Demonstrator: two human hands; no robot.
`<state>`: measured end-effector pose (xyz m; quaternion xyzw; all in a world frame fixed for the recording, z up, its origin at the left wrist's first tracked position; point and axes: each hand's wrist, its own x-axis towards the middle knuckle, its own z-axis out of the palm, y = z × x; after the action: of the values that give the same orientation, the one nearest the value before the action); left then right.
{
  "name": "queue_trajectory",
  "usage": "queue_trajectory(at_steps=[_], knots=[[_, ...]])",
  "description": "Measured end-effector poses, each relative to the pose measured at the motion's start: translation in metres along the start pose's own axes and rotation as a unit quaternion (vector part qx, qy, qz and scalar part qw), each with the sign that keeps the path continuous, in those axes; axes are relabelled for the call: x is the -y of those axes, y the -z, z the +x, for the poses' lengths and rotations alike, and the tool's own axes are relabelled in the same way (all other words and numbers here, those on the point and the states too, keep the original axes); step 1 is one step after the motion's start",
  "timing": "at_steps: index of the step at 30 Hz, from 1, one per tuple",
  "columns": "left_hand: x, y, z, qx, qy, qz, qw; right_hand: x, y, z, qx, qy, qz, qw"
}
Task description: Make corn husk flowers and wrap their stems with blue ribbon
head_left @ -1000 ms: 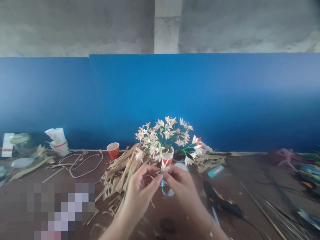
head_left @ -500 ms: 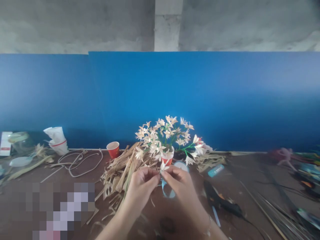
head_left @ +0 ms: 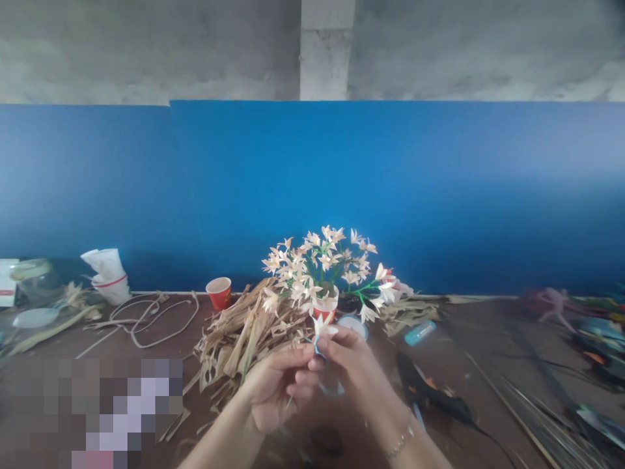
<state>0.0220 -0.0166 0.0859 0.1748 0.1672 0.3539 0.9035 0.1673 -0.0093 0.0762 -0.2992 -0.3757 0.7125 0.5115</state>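
A small white artificial flower (head_left: pixel 323 327) is between my two hands, its petals pointing up. My right hand (head_left: pixel 349 358) is closed, pinching with thumb and forefinger at the flower's base. A narrow light-blue strip (head_left: pixel 318 348) curls around there, and a blurred blue loop hangs below. My left hand (head_left: pixel 280 384) is closed too, fingertips meeting just left of the base. From its lower fingers a thin pale end, apparently the stem, sticks out. Just behind stands a red and white paper cup (head_left: pixel 326 303) with a bunch of white flowers (head_left: pixel 322 257) on green stems.
Dry husk strips (head_left: pixel 239 332) lie left of the cup, with another red paper cup (head_left: pixel 219 294) behind. On the right are a black glue gun (head_left: pixel 434 394), a light-blue tube-shaped item (head_left: pixel 420 333) and thin rods (head_left: pixel 541 417). A white cable (head_left: pixel 141 319) coils at left.
My left hand has turned, showing more of its palm and curled fingers. The blue strip now curls up at the flower's base, and the flower stands slightly more upright.
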Motion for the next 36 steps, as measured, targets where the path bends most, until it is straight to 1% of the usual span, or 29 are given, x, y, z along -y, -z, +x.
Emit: queue_trajectory(at_steps=[1, 3, 4, 6, 8, 11, 13, 14, 15, 16, 17, 18, 20, 22, 23, 25, 28, 31, 34, 35, 36], knots=[[0.000, -0.001, 0.000, -0.012, -0.007, 0.016, 1.000, 0.000, 0.000, 0.000, -0.003, 0.004, -0.011, 1.000], [-0.001, -0.004, 0.000, -0.055, -0.051, 0.078, 0.994, 0.001, -0.001, 0.000, -0.017, 0.035, -0.049, 0.998], [-0.001, -0.006, 0.000, -0.080, -0.086, 0.122, 0.986, 0.002, -0.002, 0.001, -0.030, 0.059, -0.072, 0.995], [0.000, -0.009, 0.000, -0.132, -0.160, 0.222, 0.953, 0.004, -0.004, 0.000, -0.061, 0.100, -0.113, 0.987], [0.003, -0.010, 0.000, -0.175, -0.222, 0.327, 0.902, 0.007, -0.009, -0.001, -0.095, 0.114, -0.142, 0.979], [0.010, -0.007, 0.001, -0.233, -0.297, 0.464, 0.801, 0.010, -0.015, -0.005, -0.137, 0.111, -0.153, 0.972], [0.014, -0.005, 0.002, -0.261, -0.336, 0.524, 0.738, 0.010, -0.017, -0.007, -0.153, 0.110, -0.153, 0.970], [0.015, -0.004, 0.002, -0.268, -0.353, 0.543, 0.713, 0.009, -0.017, -0.007, -0.156, 0.107, -0.152, 0.970], [0.015, -0.004, 0.002, -0.271, -0.369, 0.552, 0.697, 0.008, -0.017, -0.007, -0.157, 0.102, -0.151, 0.971], [0.015, -0.004, 0.001, -0.271, -0.378, 0.552, 0.692, 0.007, -0.016, -0.007, -0.155, 0.093, -0.148, 0.972], [0.015, -0.005, 0.001, -0.271, -0.379, 0.542, 0.699, 0.006, -0.015, -0.006, -0.151, 0.083, -0.143, 0.975], [0.014, -0.007, 0.001, -0.272, -0.370, 0.523, 0.718, 0.005, -0.013, -0.005, -0.144, 0.075, -0.136, 0.977], [0.011, -0.011, 0.000, -0.272, -0.331, 0.461, 0.777, 0.004, -0.011, -0.004, -0.127, 0.065, -0.118, 0.983], [0.009, -0.015, 0.000, -0.258, -0.294, 0.381, 0.838, 0.003, -0.009, -0.003, -0.106, 0.063, -0.097, 0.988], [0.009, -0.017, 0.000, -0.244, -0.281, 0.340, 0.864, 0.003, -0.008, -0.002, -0.093, 0.058, -0.085, 0.990], [0.008, -0.018, -0.001, -0.211, -0.261, 0.272, 0.902, 0.002, -0.006, -0.001, -0.060, 0.039, -0.058, 0.996], [0.006, -0.017, -0.001, -0.168, -0.216, 0.194, 0.942, -0.001, -0.002, 0.002, -0.024, 0.013, -0.012, 1.000], [0.004, -0.014, -0.001, -0.119, -0.139, 0.109, 0.977, -0.004, 0.003, 0.005, 0.000, 0.008, 0.016, 1.000], [0.003, -0.011, -0.001, -0.076, -0.070, 0.054, 0.993, -0.004, 0.006, 0.006, 0.032, 0.006, 0.028, 0.999], [0.002, -0.010, 0.000, -0.074, -0.064, 0.060, 0.993, -0.003, 0.006, 0.006, 0.034, 0.010, 0.025, 0.999], [0.002, -0.009, 0.000, -0.080, -0.073, 0.084, 0.991, -0.002, 0.005, 0.005, 0.030, 0.016, 0.015, 0.999]])
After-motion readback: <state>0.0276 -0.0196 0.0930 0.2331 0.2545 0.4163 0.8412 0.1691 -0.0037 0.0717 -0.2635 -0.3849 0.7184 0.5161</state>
